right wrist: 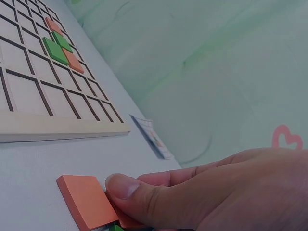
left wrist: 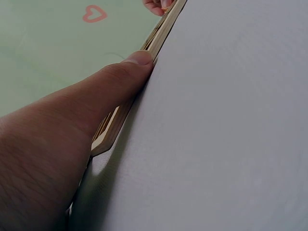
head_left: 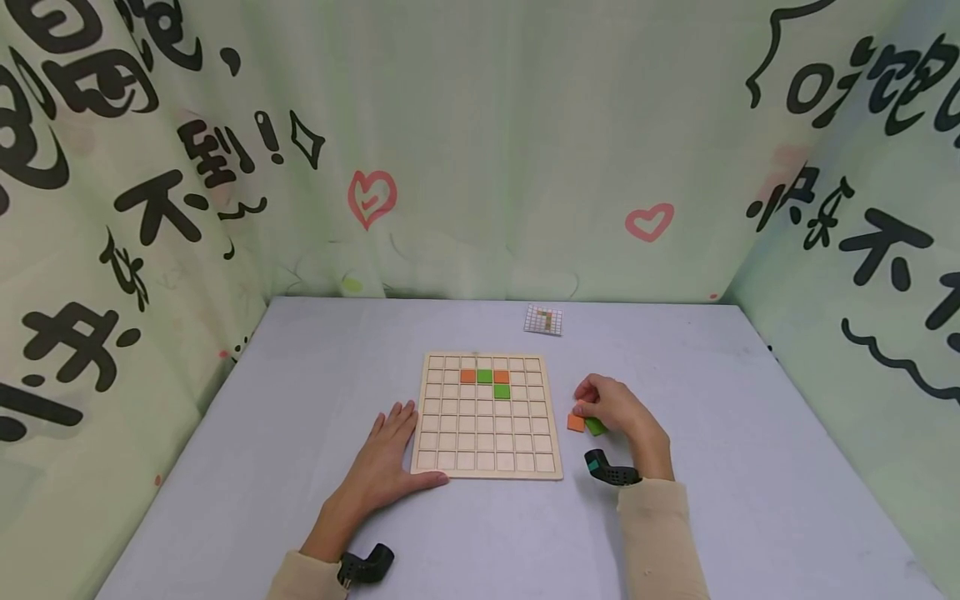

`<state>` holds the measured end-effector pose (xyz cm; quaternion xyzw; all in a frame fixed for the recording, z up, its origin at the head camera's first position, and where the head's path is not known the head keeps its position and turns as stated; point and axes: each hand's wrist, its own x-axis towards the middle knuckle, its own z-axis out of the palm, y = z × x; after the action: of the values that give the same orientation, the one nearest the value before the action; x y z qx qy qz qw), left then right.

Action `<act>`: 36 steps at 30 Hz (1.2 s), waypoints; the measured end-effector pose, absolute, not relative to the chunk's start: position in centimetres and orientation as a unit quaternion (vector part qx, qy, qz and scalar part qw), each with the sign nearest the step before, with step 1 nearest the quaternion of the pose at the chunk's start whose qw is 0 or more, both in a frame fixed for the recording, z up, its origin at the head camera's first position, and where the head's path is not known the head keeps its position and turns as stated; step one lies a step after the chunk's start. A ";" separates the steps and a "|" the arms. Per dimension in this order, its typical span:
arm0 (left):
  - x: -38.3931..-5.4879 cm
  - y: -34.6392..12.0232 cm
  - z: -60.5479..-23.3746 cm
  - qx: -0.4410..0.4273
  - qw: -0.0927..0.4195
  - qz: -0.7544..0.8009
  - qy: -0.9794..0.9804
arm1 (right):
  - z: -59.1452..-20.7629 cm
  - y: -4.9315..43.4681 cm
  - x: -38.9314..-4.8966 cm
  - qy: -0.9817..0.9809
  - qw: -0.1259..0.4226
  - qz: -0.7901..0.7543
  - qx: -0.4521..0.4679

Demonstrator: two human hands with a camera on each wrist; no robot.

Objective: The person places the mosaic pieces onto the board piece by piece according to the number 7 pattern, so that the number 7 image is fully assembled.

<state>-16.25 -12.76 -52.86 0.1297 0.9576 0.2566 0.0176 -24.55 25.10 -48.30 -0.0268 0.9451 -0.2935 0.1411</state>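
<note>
Sleeves, beige, two (head_left: 660, 537): at the bottom of the frame, with a black wrist device on each wrist, left (head_left: 365, 564) and right (head_left: 611, 468).

Left hand (head_left: 393, 461), lower centre-left: fingers straight, thumb spread away from them, laid along the left side and near corner of the board; grips no tile.

Wooden grid board (head_left: 485, 425), centre of the frame: flat on the white table (head_left: 765, 467), most cells bare.

Loose tiles, right of the board: one orange tile (head_left: 575, 423) and one green tile (head_left: 596, 427), near each other, partly overhung by the right hand. Further pieces under the palm: cannot tell.

Right hand (head_left: 611, 407), centre-right: thumb and fingers curled, apparently pinching a second orange tile (right wrist: 127, 222), low beside the loose ones.

Placed tiles, upper part of the board: a row of orange (head_left: 468, 377), green (head_left: 484, 377), orange (head_left: 501, 377), with one green (head_left: 502, 392) directly below the last.

Patterned card (head_left: 543, 320), far edge of the table: small grid with coloured marks, too small to read cell by cell.

Progress, as judged: four tiles set; the card's mark seems to run further down, so a downward stroke probably remains, for which the loose tiles would serve.
</note>
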 end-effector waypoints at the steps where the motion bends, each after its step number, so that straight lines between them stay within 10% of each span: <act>1: -16.2 -12.8 -52.9 0.130 0.018 0.256 0.958 | -48.3 25.1 -24.6 0.945 0.141 -0.295 -0.023; 36: -16.2 -12.8 -52.7 0.128 0.022 0.255 0.958 | -47.8 24.2 -25.0 0.949 0.073 -0.307 -0.011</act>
<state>-16.15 -12.76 -52.71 0.1280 0.9583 0.2548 0.0216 -24.99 24.21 -47.81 -0.0114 0.9490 -0.3066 0.0730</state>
